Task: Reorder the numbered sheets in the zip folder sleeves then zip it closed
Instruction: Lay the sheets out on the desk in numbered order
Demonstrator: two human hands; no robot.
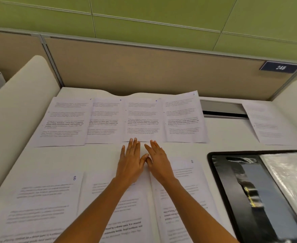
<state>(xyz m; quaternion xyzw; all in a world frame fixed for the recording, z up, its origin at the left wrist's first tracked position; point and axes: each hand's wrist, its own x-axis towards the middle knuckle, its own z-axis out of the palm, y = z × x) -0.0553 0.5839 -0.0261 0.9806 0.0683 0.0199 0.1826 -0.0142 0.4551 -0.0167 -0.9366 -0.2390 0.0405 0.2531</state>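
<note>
Numbered printed sheets lie spread over the white desk (219,134). A far row holds sheet 6 (65,121), sheet 5 (105,120), sheet 4 (142,118) and sheet 3 (182,118). Nearer me lie sheet 8 (44,199), an unnumbered-looking middle sheet (126,207) under my arms, and sheet 2 (188,181). Another sheet (266,123) sits far right. My left hand (131,160) and right hand (157,160) lie flat side by side, fingers straight, fingertips touching the near edge of sheet 4. The open black zip folder (259,195) with clear sleeves lies at the right.
Beige partition walls enclose the desk at the back and sides. A cable slot (223,109) is set in the desk behind sheet 3. A blue plate (280,67) reading 248 hangs on the partition. White curved side panels flank the desk.
</note>
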